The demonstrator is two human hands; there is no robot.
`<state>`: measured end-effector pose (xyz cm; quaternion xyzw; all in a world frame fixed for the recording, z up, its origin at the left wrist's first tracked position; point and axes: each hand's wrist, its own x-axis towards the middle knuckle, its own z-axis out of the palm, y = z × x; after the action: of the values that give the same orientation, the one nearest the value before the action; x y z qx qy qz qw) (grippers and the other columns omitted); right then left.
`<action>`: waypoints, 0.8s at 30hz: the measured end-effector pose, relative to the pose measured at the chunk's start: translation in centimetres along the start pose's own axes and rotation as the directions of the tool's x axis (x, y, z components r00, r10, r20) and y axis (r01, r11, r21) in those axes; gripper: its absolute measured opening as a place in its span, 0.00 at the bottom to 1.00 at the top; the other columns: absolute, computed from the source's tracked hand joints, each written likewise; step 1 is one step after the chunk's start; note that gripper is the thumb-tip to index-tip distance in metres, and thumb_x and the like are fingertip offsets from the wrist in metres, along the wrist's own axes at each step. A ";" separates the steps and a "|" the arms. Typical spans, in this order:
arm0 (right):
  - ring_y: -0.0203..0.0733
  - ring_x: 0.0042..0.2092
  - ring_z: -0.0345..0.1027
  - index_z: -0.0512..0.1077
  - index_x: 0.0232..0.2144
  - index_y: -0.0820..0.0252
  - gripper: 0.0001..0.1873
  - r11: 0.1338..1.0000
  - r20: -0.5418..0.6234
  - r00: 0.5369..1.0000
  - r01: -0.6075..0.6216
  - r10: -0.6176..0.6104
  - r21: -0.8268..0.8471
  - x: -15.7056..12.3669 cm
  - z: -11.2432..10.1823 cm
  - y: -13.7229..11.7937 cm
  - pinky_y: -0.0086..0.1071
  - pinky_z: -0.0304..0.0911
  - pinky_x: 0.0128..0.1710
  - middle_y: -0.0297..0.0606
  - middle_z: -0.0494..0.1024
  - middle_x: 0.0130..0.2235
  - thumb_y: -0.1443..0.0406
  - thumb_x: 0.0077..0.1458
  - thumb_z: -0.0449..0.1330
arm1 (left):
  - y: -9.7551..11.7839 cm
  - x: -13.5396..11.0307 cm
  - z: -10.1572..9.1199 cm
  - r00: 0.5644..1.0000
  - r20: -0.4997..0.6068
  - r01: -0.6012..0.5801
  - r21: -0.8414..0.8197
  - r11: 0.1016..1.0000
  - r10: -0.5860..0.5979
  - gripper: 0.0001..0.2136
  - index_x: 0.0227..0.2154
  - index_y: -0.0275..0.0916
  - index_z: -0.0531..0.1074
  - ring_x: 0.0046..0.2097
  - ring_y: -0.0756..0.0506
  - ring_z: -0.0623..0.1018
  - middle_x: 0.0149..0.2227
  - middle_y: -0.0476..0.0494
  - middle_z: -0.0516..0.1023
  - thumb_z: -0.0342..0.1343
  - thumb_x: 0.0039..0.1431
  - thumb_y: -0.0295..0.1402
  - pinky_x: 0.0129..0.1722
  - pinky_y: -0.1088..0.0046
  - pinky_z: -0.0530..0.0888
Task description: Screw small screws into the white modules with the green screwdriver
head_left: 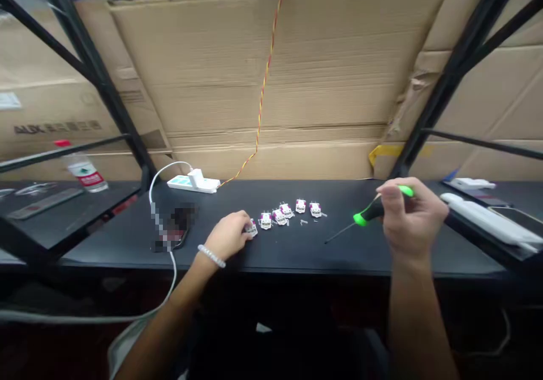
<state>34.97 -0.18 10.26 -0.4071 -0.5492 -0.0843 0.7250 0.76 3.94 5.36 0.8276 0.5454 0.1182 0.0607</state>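
My left hand (231,234), with a pale beaded bracelet (211,255) at the wrist, has its fingers closed on a small white part (252,228) at the left end of a row. Similar small white-and-magenta parts (266,220) sit to its right on the black table. Small pale pieces (304,222) lie beside them. Raised over the table's right side, my right hand (410,217) grips a screwdriver (370,212) with a green-and-black handle. Its thin dark shaft points down and left, its tip near the tabletop, apart from the row.
A white power strip (194,183) with a plugged-in charger stands at the back left. Its white cable runs past a partly blurred phone (173,230). Cardboard (331,86) backs the table. Dark metal posts (441,94) frame both sides; a water bottle (87,171) is beyond the left one.
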 end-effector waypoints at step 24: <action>0.37 0.26 0.64 0.75 0.26 0.57 0.18 0.999 0.039 0.998 0.043 -0.044 0.026 -0.5 0.5 -0.2 0.32 0.59 0.27 0.31 0.73 0.25 0.53 0.61 0.68 | -0.9 6.3 0.5 0.996 0.075 -0.043 0.014 0.999 0.042 0.10 0.35 0.41 0.88 0.46 0.39 0.86 0.39 0.39 0.89 0.62 0.57 0.23 0.50 0.66 0.78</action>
<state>34.29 -0.13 9.99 -0.3874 -0.5730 -0.0853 0.7171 2.45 10.06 5.51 0.8433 0.5259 0.0842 0.0717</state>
